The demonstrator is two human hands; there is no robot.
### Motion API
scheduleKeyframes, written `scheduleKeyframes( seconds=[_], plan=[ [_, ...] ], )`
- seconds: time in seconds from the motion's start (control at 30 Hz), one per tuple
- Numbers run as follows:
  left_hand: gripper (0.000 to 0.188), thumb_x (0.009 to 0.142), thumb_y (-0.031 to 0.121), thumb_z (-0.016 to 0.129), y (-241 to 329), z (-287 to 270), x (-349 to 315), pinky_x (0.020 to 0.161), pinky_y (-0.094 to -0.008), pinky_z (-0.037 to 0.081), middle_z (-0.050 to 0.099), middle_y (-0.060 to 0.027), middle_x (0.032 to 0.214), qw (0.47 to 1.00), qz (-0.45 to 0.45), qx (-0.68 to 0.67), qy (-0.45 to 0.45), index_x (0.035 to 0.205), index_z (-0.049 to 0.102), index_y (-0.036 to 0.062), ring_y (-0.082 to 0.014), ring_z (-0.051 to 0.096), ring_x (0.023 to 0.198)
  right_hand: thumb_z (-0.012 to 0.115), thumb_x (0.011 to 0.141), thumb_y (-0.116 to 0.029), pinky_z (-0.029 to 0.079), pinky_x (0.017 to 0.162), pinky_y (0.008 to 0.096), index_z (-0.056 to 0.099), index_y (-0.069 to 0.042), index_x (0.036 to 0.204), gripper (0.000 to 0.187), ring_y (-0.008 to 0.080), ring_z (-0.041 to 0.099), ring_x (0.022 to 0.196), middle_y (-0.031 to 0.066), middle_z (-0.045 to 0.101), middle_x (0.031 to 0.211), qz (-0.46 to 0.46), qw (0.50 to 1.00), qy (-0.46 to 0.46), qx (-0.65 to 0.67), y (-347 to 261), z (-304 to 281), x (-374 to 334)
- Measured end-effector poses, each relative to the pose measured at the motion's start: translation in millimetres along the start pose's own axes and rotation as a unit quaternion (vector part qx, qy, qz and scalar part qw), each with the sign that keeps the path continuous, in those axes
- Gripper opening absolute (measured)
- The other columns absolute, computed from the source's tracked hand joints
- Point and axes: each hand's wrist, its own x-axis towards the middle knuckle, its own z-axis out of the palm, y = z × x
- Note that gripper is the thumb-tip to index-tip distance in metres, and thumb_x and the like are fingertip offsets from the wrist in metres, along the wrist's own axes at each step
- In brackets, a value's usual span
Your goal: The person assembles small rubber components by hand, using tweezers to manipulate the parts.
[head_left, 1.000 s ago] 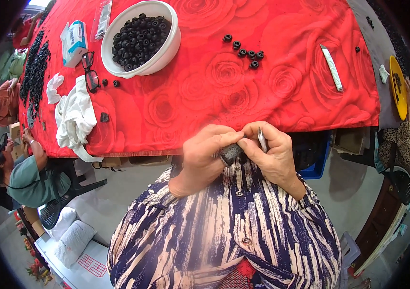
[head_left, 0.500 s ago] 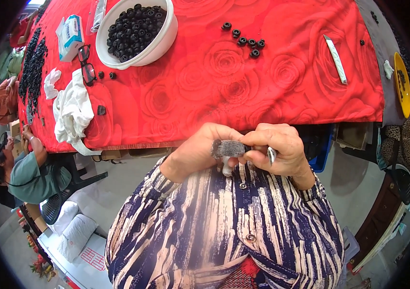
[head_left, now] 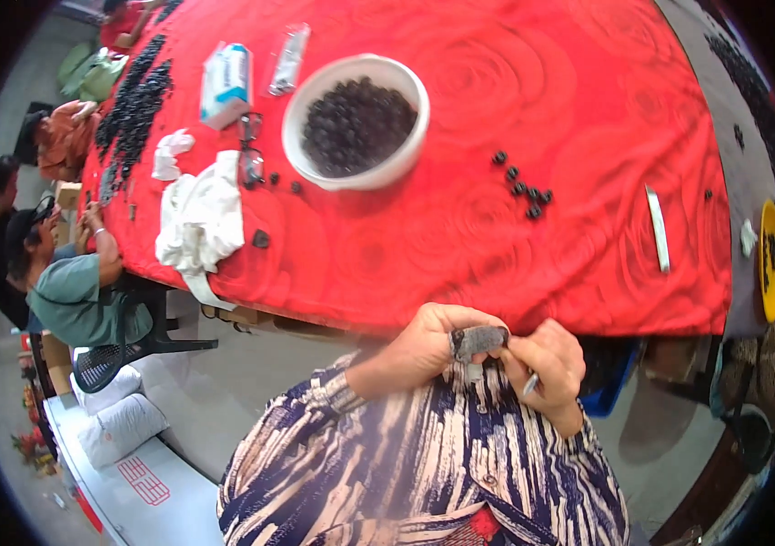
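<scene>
On red cloth (head_left: 360, 264), white bowl (head_left: 397, 166), left grip (head_left: 428, 344) unclear at grey piece (head_left: 478, 341), right grip (head_left: 551, 369) curled round pale tool (head_left: 530, 384)

At lower centre of the frame, a rough grey piece (head_left: 480, 341) is sitting at the left hand's (head_left: 424, 348) fingers, whether held or worn being unclear. Just beside it, the right hand (head_left: 549, 366) is gripping a thin pale tool (head_left: 530, 384). At upper centre, a white bowl (head_left: 351, 183) is holding black beads (head_left: 356, 127); a slim cutter (head_left: 657, 229) is lying at right.
</scene>
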Motion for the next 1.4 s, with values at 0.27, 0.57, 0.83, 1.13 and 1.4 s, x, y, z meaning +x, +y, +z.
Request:
scheduleKeyframes(
  seconds=[0.27,0.57,0.83,1.13,1.4],
  plan=[
    [0.022,0.080,-0.001,0.064,123.7,-26.9,3.1,0.061,-0.0241,0.050,0.067,-0.0080,0.087,0.719,0.422,0.460,0.306,0.102,0.063,0.0010,-0.0110,0.063,0.075,0.067,0.072,0.002,0.036,0.045,0.0330,0.056,0.000,0.083,0.016,0.0234,0.048,0.048,0.0088,0.052,0.061,0.095,0.990,0.048,-0.091,8.7,-14.6,-11.3],
    [0.029,0.072,0.001,0.066,125.2,-11.1,42.0,0.065,-0.0318,0.047,0.059,-0.0102,0.088,0.570,0.474,0.644,0.186,0.101,0.061,0.0027,-0.0228,0.059,0.077,0.065,0.075,0.002,0.039,0.049,0.0305,0.056,-0.001,0.081,0.011,0.0220,0.051,0.053,0.0101,0.052,0.064,0.225,0.969,0.003,-0.105,28.4,-26.0,-6.1],
    [0.020,0.078,0.002,0.060,94.5,-20.0,135.7,0.076,-0.0341,0.047,0.061,-0.0154,0.092,0.651,0.366,0.638,0.188,0.097,0.063,-0.0012,-0.0284,0.060,0.087,0.068,0.073,-0.006,0.041,0.050,0.0350,0.057,-0.003,0.081,0.014,0.0289,0.057,0.059,0.0128,0.055,0.068,0.260,0.961,-0.016,-0.095,27.7,-27.2,-0.5],
    [0.019,0.077,0.006,0.060,96.1,-28.7,149.3,0.079,-0.0381,0.045,0.060,-0.0167,0.094,0.695,0.301,0.639,0.135,0.095,0.063,0.0004,-0.0306,0.059,0.091,0.069,0.073,-0.005,0.042,0.051,0.0343,0.058,-0.003,0.080,0.014,0.0279,0.057,0.058,0.0121,0.055,0.067,0.256,0.964,0.005,-0.076,29.3,-27.6,-5.1],
    [0.019,0.082,0.013,0.063,100.7,-13.8,111.2,0.059,-0.0341,0.049,0.064,-0.0147,0.088,0.786,0.318,0.511,0.137,0.098,0.061,0.0015,-0.0216,0.064,0.076,0.068,0.073,-0.003,0.042,0.051,0.0334,0.058,-0.002,0.080,0.012,0.0273,0.056,0.057,0.0124,0.054,0.067,0.261,0.962,0.006,-0.077,29.1,-28.8,-7.2]
  ],
)
